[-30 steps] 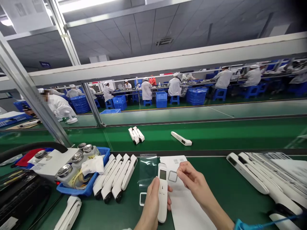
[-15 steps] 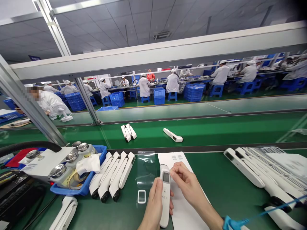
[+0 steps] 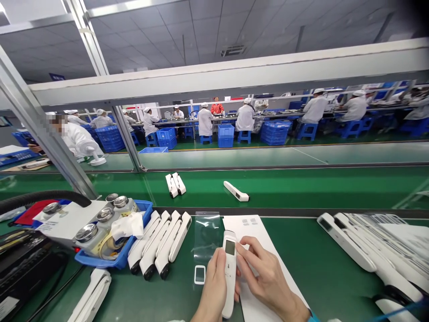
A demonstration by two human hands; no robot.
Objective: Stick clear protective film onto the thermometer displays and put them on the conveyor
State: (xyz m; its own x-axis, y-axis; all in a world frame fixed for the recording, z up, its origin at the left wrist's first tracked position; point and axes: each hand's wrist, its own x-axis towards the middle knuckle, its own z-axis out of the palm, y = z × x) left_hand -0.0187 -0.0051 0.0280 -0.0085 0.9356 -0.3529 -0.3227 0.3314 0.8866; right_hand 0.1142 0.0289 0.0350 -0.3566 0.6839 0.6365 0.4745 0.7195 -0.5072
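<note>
Both hands on the white thermometer (image 3: pixel 229 273) over the bench: left hand (image 3: pixel 214 290) wrapped round its body, right hand (image 3: pixel 264 279) fingertips pressing beside the screen — film could go on crooked if the thumb slips.

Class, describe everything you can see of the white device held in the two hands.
The device is a slim white wand, seemingly plastic, with a small dark screen near its far end. It stands lengthwise, pointing away over the green bench. The left hand grips its side; the right hand touches it by the screen.
</note>
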